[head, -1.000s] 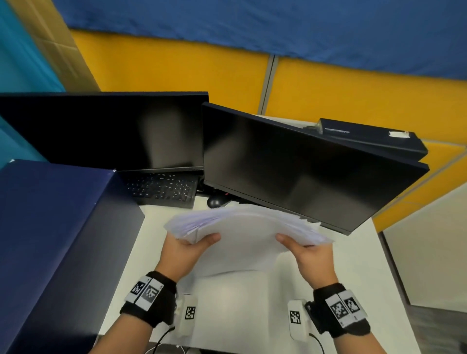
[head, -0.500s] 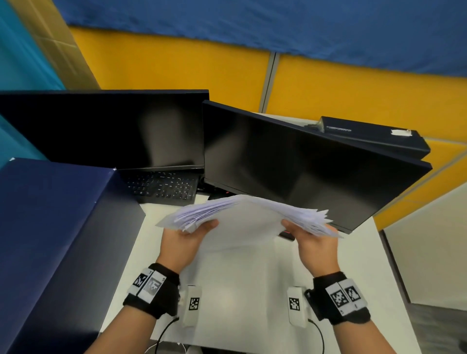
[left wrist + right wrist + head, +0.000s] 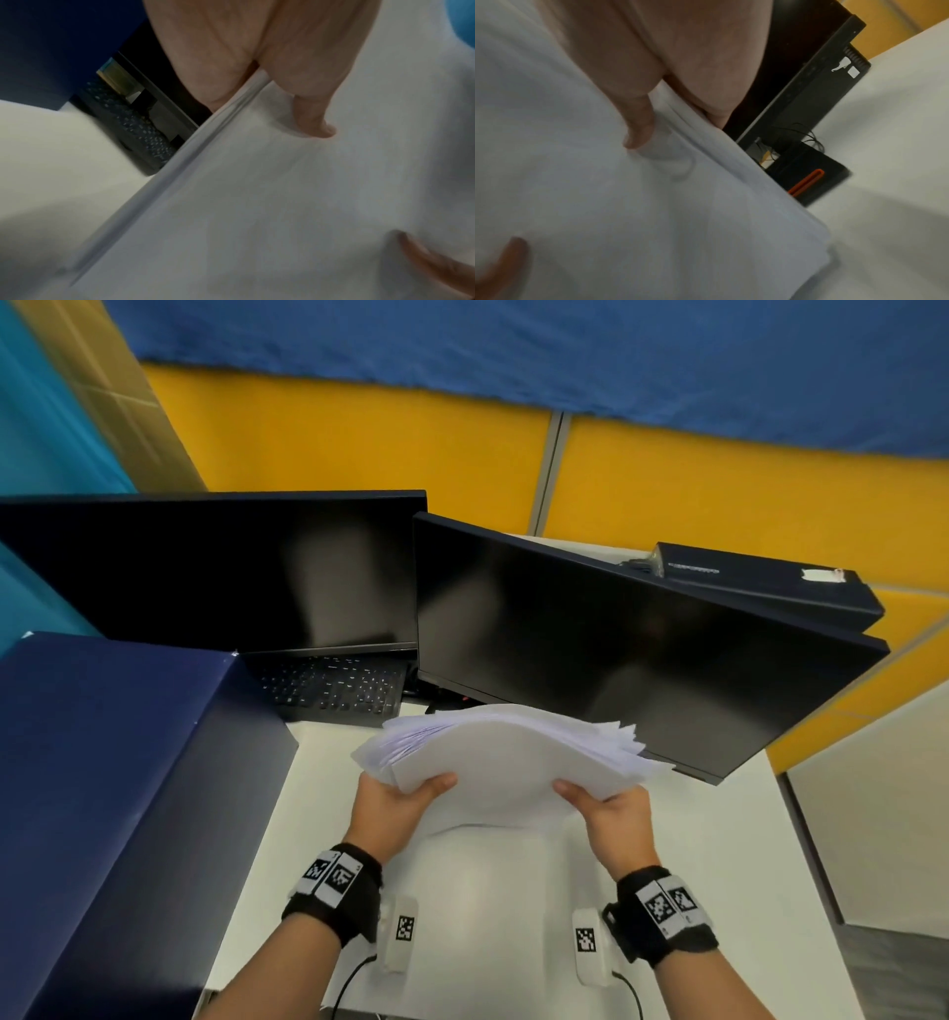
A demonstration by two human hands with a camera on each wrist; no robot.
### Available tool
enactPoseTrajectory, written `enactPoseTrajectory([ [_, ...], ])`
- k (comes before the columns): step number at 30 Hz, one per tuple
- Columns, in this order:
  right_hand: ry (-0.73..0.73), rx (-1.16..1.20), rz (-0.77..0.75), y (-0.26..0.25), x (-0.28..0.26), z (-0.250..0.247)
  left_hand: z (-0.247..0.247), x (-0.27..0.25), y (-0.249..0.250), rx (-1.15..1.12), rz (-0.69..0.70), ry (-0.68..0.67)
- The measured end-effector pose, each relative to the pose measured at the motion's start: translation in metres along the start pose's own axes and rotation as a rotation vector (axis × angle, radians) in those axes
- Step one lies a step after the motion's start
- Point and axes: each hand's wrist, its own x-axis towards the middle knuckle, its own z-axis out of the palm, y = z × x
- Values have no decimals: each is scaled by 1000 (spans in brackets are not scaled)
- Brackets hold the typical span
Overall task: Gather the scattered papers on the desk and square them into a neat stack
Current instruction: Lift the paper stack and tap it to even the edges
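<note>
A thick bundle of white papers (image 3: 506,752) is held in the air above the white desk (image 3: 482,906), its edges fanned and uneven on both sides. My left hand (image 3: 398,801) grips the bundle's left side, thumb on top. My right hand (image 3: 608,809) grips its right side the same way. In the left wrist view the thumb presses on the top sheet of the papers (image 3: 270,203); the other fingers are hidden under the bundle. The right wrist view shows the papers (image 3: 628,203) pinched between thumb and fingers.
Two dark monitors (image 3: 221,567) (image 3: 616,639) stand at the back of the desk, with a black keyboard (image 3: 328,683) under the left one. A large dark blue box (image 3: 113,788) fills the left side. A flat dark box (image 3: 770,580) lies behind the right monitor.
The bundle went up off the desk half a second ago and has come back down a little toward me. Both hands keep their hold on its sides.
</note>
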Motion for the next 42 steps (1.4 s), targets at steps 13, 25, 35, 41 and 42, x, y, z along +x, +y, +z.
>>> enactPoseTrajectory([
  [13, 62, 185, -77, -46, 0, 5, 13, -9, 61, -265, 178, 163],
  [25, 333, 115, -147, -81, 10, 28, 29, -4, 93, -274, 71, 355],
  [35, 400, 35, -164, -83, 19, 30, 25, -2, 93, -258, 93, 310],
  [41, 7, 165, -222, -63, 26, 2, 1, 9, 72, -276, 141, 15],
  [42, -127, 208, -177, -53, 29, -6, -5, 14, 61, -245, 128, -86],
])
